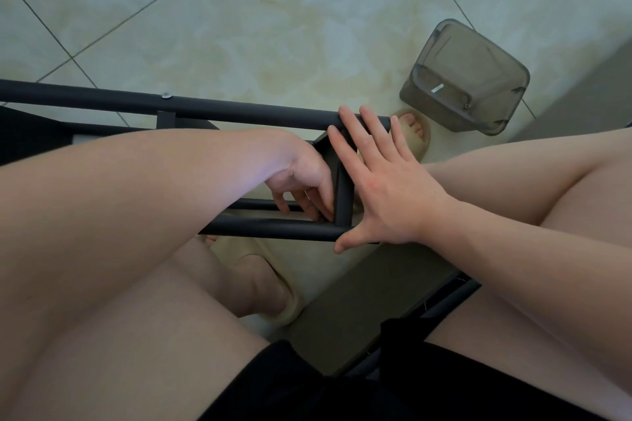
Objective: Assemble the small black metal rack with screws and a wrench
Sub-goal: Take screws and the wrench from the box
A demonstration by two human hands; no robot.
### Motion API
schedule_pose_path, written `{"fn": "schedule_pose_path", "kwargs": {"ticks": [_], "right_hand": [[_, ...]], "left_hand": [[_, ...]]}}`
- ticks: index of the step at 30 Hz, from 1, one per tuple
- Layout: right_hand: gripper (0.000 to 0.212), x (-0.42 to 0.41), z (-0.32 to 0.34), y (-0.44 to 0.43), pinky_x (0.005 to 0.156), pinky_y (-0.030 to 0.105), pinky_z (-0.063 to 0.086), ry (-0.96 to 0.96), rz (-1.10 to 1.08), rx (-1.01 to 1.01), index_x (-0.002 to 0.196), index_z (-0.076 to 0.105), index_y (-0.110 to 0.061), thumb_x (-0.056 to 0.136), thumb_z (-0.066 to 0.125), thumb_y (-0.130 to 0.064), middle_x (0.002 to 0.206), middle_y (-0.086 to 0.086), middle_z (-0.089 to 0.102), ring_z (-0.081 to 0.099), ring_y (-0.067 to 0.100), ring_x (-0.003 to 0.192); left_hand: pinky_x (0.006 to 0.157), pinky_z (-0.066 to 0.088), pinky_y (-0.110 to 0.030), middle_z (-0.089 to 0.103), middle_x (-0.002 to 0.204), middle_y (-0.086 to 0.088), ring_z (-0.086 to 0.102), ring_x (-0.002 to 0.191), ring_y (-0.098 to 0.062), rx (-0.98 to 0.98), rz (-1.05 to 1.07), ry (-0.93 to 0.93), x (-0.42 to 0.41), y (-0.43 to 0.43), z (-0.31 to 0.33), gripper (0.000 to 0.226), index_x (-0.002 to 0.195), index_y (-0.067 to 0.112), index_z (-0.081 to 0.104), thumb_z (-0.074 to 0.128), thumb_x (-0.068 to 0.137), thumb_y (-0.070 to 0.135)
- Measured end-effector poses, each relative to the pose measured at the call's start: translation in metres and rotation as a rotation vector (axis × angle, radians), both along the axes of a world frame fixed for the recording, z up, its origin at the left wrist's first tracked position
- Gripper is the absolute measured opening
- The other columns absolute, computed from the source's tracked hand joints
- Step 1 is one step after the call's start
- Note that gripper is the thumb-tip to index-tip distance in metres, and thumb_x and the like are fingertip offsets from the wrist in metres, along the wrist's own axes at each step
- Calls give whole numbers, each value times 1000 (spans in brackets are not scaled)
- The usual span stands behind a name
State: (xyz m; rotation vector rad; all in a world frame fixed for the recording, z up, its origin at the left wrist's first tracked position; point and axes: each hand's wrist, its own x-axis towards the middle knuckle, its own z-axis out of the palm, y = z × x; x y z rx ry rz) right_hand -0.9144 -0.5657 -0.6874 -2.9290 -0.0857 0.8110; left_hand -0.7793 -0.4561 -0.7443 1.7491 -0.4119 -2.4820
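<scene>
The black metal rack (260, 109) lies sideways across my lap and the floor, two long tubes joined at the right end by a short crossbar (342, 195). A silver screw head (167, 95) shows on the far tube. My right hand (383, 188) lies flat with straight fingers over the rack's right end, its thumb under the near tube. My left hand (304, 181) reaches inside the frame, fingers curled down at the corner by the crossbar; something small may be pinched there, but I cannot make it out.
A grey translucent plastic box (478, 55) stands on the pale tiled floor (273, 27) at the right, with a small screw inside it. My feet in beige slippers (415, 133) sit under the rack. A grey surface edge rises at far right.
</scene>
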Motion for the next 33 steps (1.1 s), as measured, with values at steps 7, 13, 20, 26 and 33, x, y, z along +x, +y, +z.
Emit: {"fn": "schedule_pose_path", "kwargs": {"ticks": [7,13,20,26,33], "right_hand": [[155,0,1,0,122,54,-11,7,1,-1,162,-6,-9,51,58,-96,168,15,-19,-19,38,154],[155,0,1,0,122,54,-12,14,2,-3,161,-10,-11,51,57,-97,167,14,-22,-21,37,153],[155,-1,0,0,123,54,-11,-3,16,-28,161,-8,-9,52,54,-99,167,16,-20,-18,38,154],[154,-1,-2,0,125,53,-9,-17,21,-23,161,-6,-9,52,53,-100,168,17,-18,-17,38,154],[155,-1,-3,-1,125,53,-8,-17,22,-29,161,-8,-9,51,51,-100,167,16,-20,-19,38,154]], "left_hand": [[106,41,-52,78,87,11,64,108,-15,5,-10,-35,-2,-2,1,9,97,26,75,70,90,24],[108,39,-53,78,90,9,64,107,-13,-23,-14,-11,0,-2,2,13,95,25,77,70,89,17],[108,39,-51,78,89,11,63,109,-15,-18,-30,-17,-3,-1,-1,5,93,28,75,71,90,27],[108,39,-50,77,104,5,65,110,-14,-43,3,14,0,-1,-1,16,102,23,75,70,89,15],[105,42,-48,78,93,9,65,106,-15,-43,-5,1,2,1,-2,11,94,27,77,70,90,20]]}}
